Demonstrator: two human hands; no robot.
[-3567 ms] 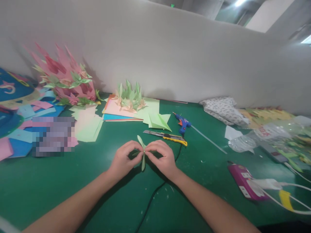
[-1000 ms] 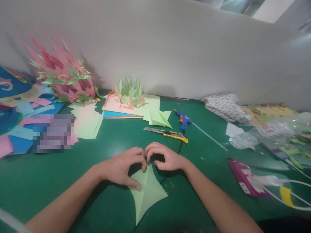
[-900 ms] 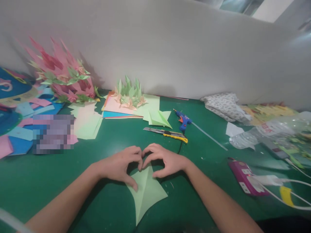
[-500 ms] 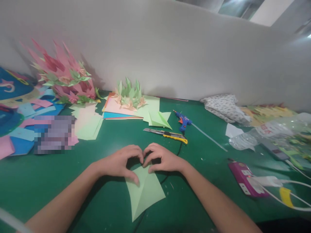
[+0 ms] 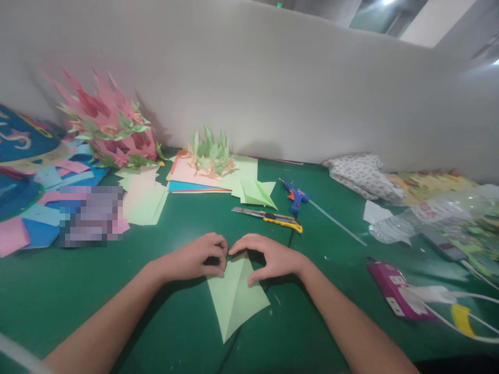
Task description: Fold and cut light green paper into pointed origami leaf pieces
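A pale green sheet of paper (image 5: 237,301) with a crease down its middle lies on the green table between my hands, one corner towards me. My left hand (image 5: 202,258) has its fingers curled and pinched on the paper's far left edge. Bent over the far right edge is my right hand (image 5: 268,254), thumb on the sheet and fingertips at the top corner, closed on the paper. The fingertips of both hands almost meet there. Just beyond them rests a yellow utility knife (image 5: 283,221), blade pointing left.
A blue glue gun (image 5: 296,196) with a long glue stick lies behind the knife. Folded green paper (image 5: 255,192) and green sheets (image 5: 148,202) lie further back, near pink (image 5: 113,119) and green paper models (image 5: 210,150). To the right are a purple power strip (image 5: 393,288) and a plastic bottle (image 5: 397,223).
The near corner of the sheet has shifted slightly up and right. My left thumb has drawn in towards the fingers, and my right thumb has moved right, away from the fingertips.
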